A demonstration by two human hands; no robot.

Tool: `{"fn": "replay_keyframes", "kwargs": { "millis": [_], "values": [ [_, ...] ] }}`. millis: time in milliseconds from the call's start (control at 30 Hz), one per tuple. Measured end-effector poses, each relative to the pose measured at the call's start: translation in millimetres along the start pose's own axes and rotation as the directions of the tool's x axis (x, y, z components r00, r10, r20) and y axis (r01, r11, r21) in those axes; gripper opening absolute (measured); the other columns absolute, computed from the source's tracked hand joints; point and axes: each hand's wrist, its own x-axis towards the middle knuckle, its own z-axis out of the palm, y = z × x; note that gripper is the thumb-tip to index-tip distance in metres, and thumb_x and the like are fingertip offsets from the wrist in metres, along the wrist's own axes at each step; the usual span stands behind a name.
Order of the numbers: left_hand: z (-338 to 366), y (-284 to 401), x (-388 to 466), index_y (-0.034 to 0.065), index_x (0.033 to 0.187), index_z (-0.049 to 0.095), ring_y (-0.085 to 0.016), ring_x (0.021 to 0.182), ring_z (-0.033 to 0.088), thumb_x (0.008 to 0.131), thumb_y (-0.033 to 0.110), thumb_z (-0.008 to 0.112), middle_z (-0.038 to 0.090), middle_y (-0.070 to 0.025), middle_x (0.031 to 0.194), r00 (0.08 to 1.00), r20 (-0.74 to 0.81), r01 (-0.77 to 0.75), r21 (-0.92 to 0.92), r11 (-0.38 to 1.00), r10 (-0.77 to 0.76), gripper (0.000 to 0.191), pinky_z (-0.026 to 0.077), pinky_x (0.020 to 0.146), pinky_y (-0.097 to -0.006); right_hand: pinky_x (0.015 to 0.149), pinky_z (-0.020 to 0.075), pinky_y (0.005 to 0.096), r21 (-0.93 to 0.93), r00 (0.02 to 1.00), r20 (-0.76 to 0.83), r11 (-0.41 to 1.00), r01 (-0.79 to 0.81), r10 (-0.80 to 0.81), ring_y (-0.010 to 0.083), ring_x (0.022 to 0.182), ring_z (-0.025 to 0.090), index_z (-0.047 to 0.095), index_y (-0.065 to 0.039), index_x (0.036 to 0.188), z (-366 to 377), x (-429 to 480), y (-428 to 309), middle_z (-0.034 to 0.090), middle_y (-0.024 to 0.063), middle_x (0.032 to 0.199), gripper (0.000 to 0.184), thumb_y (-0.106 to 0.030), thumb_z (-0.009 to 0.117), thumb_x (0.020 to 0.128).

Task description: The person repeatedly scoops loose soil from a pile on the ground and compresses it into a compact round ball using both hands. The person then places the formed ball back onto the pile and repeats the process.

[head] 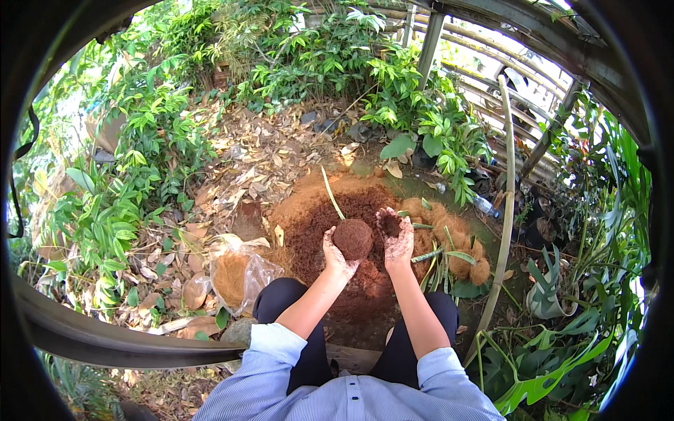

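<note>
A round brown ball of soil or coir [353, 239] rests in my left hand [339, 252], with a pale green leaf [333, 193] standing up at its far edge. Cupped palm up just to the right, my right hand [397, 239] holds a small heap of dark loose soil [390, 226]. Both hands are dusted with the same material. Below them spreads a pile of dark reddish-brown growing medium [316, 237], ringed by lighter coir dust [300, 197]. Several fibre-wrapped balls [466, 258] with cut variegated leaves [427, 255] lie to the right.
A clear plastic bag of coconut fibre [231, 273] lies at the left on dry leaves. At the right are a long bamboo pole [508, 184], a plastic bottle [485, 206] and a white pot [550, 300]. A curved metal bar [131, 344] crosses the lower left.
</note>
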Motion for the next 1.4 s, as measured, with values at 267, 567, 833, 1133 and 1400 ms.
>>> {"fn": "replay_keyframes", "kwargs": {
  "millis": [267,567,833,1133,1400],
  "values": [
    [-7,-16,12,0.0107,0.112,0.054,-0.031,0.102,0.055,0.084,0.045,0.031,0.055,-0.0117,0.115,0.999,-0.02,0.032,-0.033,0.999,-0.032,0.05,0.042,0.092,-0.0476,0.101,0.0312,0.0375,-0.638,0.806,0.527,0.501,0.585,-0.27,0.025,0.113,0.049,0.053,0.004,0.114,17,-29,12,0.055,0.015,0.118,0.051,-0.04,0.037,0.094],
    [4,-13,6,0.0127,0.11,0.055,-0.03,0.105,0.053,0.083,0.046,0.032,0.056,-0.0111,0.114,0.996,-0.015,0.083,-0.063,0.995,-0.084,0.048,0.044,0.088,-0.0495,0.11,0.0021,0.0408,-0.685,0.712,0.652,0.2,0.701,-0.261,0.0283,0.136,0.015,0.034,-0.007,0.136,30,-33,-14,0.028,0.0127,0.144,0.06,-0.047,0.021,0.094],
    [1,-18,11,0.012,0.112,0.054,-0.03,0.106,0.053,0.082,0.047,0.034,0.056,-0.0107,0.115,0.998,-0.046,0.054,0.038,0.998,-0.052,0.051,0.041,0.092,-0.0488,0.102,-0.0093,0.0573,-0.777,0.763,0.627,-0.049,0.628,-0.16,0.0348,0.137,-0.004,0.015,-0.013,0.143,31,-27,-13,0.004,0.0111,0.15,0.07,-0.057,0.018,0.089],
    [2,-16,5,0.0118,0.105,0.056,-0.031,0.101,0.056,0.083,0.044,0.035,0.058,-0.0097,0.109,0.995,0.036,0.093,-0.018,0.996,-0.092,0.045,0.045,0.086,-0.0512,0.102,-0.0092,0.0571,-0.787,0.924,0.347,0.486,0.38,-0.161,0.0271,0.137,-0.013,0.007,-0.019,0.144,9,0,-10,-0.009,0.006,0.15,0.058,-0.046,0.02,0.095],
    [-1,-24,7,0.013,0.104,0.055,-0.025,0.1,0.057,0.084,0.043,0.039,0.059,-0.0077,0.108,0.998,-0.042,0.036,0.02,0.999,-0.035,0.039,0.045,0.088,-0.046,0.099,-0.0195,0.0537,-0.677,0.769,0.578,0.366,0.638,-0.273,0.0237,0.135,-0.019,0.01,-0.018,0.144,-16,2,5,-0.009,0.0021,0.15,0.054,-0.043,0.019,0.097]
  ]
}}
